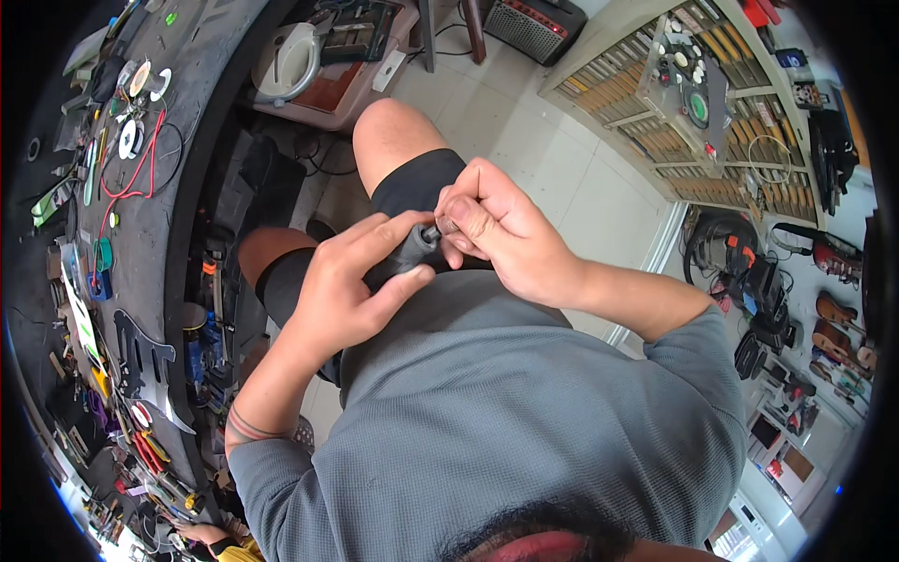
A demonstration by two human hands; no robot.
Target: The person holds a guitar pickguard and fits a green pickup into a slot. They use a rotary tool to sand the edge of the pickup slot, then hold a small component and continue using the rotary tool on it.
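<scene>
In front of my lap, my left hand [361, 281] is wrapped around a dark handheld rotary tool [412, 251]. Its metal tip points right, toward my other hand. My right hand [492, 220] is closed in a pinch right at that tip, thumb against the curled fingers. Something small and metallic shows faintly between the fingertips, but its kind is too small to make out. Much of the tool's body is hidden behind my left fingers and palm.
A long black workbench [211, 56] runs along my left, with wire spools [131, 139], a red cable [150, 194] and pliers. A co-worker's hand [195, 532] shows at lower left. Ahead stand a pink cabinet [375, 80] and a red amplifier [529, 28]; a drawer rack [618, 103] is at right.
</scene>
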